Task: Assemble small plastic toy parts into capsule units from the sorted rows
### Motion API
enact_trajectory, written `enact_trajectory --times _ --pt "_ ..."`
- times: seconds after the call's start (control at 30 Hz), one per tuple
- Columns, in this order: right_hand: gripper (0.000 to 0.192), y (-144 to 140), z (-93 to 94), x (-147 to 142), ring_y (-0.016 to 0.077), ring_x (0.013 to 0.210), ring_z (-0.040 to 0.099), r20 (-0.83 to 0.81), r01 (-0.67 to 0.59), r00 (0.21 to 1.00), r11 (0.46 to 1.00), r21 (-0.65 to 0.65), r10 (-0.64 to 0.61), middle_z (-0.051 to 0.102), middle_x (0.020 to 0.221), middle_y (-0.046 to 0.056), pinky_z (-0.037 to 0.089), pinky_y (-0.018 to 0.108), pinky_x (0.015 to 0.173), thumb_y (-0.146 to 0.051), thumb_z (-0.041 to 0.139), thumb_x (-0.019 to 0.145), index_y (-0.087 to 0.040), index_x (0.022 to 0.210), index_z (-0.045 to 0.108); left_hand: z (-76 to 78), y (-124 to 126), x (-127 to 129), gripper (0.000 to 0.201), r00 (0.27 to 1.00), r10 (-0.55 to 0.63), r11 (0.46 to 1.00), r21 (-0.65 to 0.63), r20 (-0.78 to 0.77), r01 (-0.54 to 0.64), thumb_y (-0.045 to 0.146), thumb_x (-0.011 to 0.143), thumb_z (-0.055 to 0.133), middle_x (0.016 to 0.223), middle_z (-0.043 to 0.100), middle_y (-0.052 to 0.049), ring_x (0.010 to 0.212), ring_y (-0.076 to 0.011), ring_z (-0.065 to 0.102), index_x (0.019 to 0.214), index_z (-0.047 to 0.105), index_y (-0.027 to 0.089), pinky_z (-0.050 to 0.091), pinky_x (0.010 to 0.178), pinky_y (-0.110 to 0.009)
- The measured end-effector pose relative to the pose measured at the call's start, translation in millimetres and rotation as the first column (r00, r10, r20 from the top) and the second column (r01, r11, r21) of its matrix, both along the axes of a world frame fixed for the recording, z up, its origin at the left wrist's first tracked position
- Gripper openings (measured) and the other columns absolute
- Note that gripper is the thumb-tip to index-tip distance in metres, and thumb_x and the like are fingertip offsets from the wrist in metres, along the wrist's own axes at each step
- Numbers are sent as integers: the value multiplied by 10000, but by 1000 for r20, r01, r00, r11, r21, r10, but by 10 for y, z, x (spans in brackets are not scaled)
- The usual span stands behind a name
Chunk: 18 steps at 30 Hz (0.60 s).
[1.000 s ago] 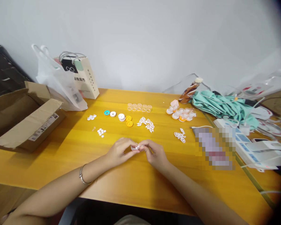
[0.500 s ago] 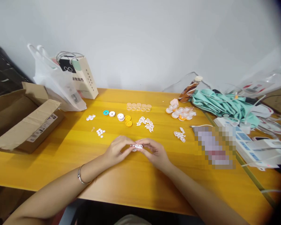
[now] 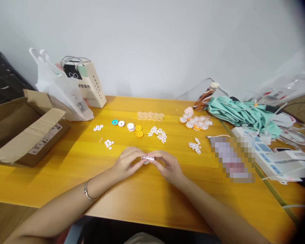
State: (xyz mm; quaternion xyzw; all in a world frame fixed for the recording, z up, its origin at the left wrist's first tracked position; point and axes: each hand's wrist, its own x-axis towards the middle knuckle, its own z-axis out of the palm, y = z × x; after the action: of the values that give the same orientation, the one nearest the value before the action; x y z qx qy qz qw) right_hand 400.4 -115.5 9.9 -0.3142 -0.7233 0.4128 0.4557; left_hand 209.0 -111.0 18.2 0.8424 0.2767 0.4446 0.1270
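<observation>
Two hands meet over the middle of a yellow wooden bench that stands against a plain pale wall. At the bench's left end lies an open cardboard box, and behind it a white plastic bag leans beside a paper carrier bag. Across the middle of the bench lie small parts in loose groups: white buttons, a teal ring, yellow discs, a row of clear cups and white lacy cut-outs, with another small cluster of cut-outs further right. A brown bottle lies tilted near the far edge, next to a crumpled green cloth; a white power strip runs along the right side.

The left hand and the right hand pinch a small white lacy piece between them, just above the bench near its front edge. Each grip is closed down to the fingertips on that piece, thumbs and forefingers touching it from either side. The piece looks flat, pale and perforated, like the cut-outs behind it; finer detail is too small to tell. A thin bracelet circles the left wrist.
</observation>
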Motion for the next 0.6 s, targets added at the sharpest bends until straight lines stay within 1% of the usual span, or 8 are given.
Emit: enact_trajectory --times 0.13,0.23,0.3,0.33,0.4,0.5,0.6 --pt "113 -15 -1 -12 139 768 644 45 52 998 999 -11 -52 677 833 21 523 282 751 -223 576 808 -230 910 623 -39 20 -16 193 997 32 995 101 -68 -25 104 792 580 861 654 -60 769 -138 600 975 585 163 464 685 -275" --pt "87 -35 -4 -28 141 758 645 38 76 996 996 -38 -75 681 829 28 523 285 752 -245 595 791 -215 865 630 -61 31 -31 206 994 34 987 159 -101 -17 94 787 581 863 653 -61 759 -136 593 983 583 160 460 676 -275" --pt "87 -38 -8 -38 144 760 646 25 83 996 994 -71 -81 682 835 33 521 292 760 -261 608 778 -211 846 631 -62 35 -37 210 992 30 985 171 -120 -9 95 791 576 867 656 -59 759 -136 593 990 581 164 462 678 -275" --pt "94 -34 -8 -43 146 759 646 8 79 997 992 -101 -78 682 835 34 522 296 759 -270 614 772 -211 843 629 -59 37 -39 209 991 33 986 169 -128 -11 101 793 575 865 658 -58 761 -137 594 992 580 165 465 682 -276" --pt "114 -13 0 -51 144 739 647 -58 44 997 978 -202 -57 680 806 28 526 297 741 -292 616 768 -210 848 616 -55 41 -41 216 989 48 988 151 -139 -27 122 797 579 870 661 -62 778 -142 601 1009 571 162 475 699 -280" --pt "157 38 30 -51 127 663 642 -182 -17 982 922 -387 -59 669 714 -5 530 286 693 -311 631 755 -210 863 578 -64 53 -48 252 985 77 990 126 -156 -57 148 820 560 913 670 -76 793 -145 615 1071 542 157 489 724 -286" --pt "239 81 55 -36 115 612 630 -234 -50 969 873 -485 -74 664 669 -25 524 281 666 -326 668 720 -210 889 545 -84 65 -59 235 986 60 990 134 -158 -39 132 847 510 912 679 -68 784 -140 627 1075 540 175 493 707 -281"
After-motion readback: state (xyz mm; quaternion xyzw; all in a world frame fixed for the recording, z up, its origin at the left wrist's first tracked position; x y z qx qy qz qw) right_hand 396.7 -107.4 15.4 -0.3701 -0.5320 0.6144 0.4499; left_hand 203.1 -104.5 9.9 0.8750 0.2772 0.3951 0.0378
